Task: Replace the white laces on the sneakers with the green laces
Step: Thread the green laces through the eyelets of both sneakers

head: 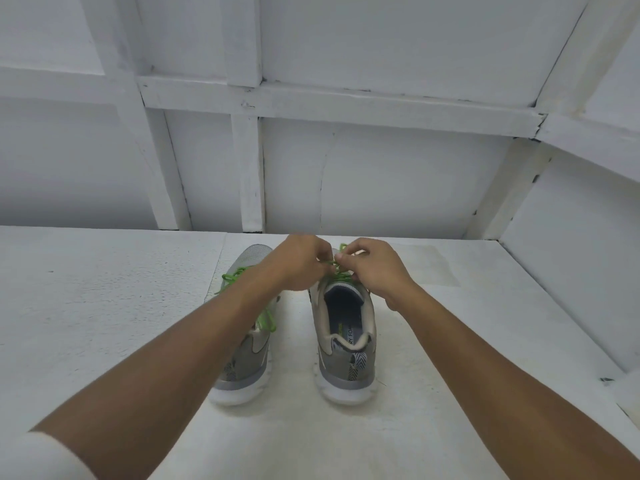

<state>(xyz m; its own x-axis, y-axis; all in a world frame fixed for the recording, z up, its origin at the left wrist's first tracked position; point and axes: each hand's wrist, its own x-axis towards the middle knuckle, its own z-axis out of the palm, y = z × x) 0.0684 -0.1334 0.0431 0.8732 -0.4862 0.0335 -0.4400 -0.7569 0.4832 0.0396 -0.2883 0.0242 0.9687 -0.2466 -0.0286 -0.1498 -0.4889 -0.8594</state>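
Observation:
Two grey sneakers stand heel-toward-me on the white table. The left sneaker (pixel 247 355) carries a green lace (pixel 235 275) with loose ends trailing down its side; my left forearm crosses over it. The right sneaker (pixel 346 344) has a green lace (pixel 341 277) threaded at its front. Above its tongue, my left hand (pixel 294 263) and my right hand (pixel 372 268) each pinch a part of that lace, fingertips almost meeting. My hands hide the front eyelets and the toe of the right sneaker.
The white table (pixel 104 323) runs back to a white panelled wall (pixel 381 174) just behind the sneakers. A white side wall (pixel 571 271) closes in on the right. No white laces are in view.

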